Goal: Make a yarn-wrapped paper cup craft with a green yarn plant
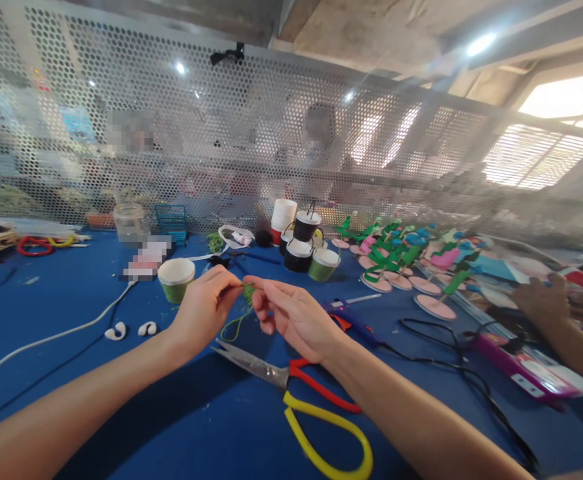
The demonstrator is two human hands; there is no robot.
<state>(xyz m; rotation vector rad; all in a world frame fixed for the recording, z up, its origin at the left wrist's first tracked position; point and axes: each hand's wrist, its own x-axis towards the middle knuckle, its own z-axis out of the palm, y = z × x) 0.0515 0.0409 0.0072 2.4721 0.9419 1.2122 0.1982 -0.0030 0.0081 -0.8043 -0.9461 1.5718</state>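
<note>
Over the blue table (71, 293) my left hand (205, 308) and my right hand (291, 317) meet, both pinching a thin green wire (245, 293) between thumb and fingers. A loop of the wire hangs down below the left hand. Just below the hands lie scissors (291, 380) with one red and one yellow handle, blades pointing left. A green paper cup (176, 279) stands just left of my left hand.
A glue gun (351, 320) with a black cord lies to the right. Black, white and green cups (301, 250) cluster behind. Paper flowers on pink discs (396, 267) fill the right. Another person's hand (541, 300) works at far right. A perforated metal screen (221, 133) backs the table.
</note>
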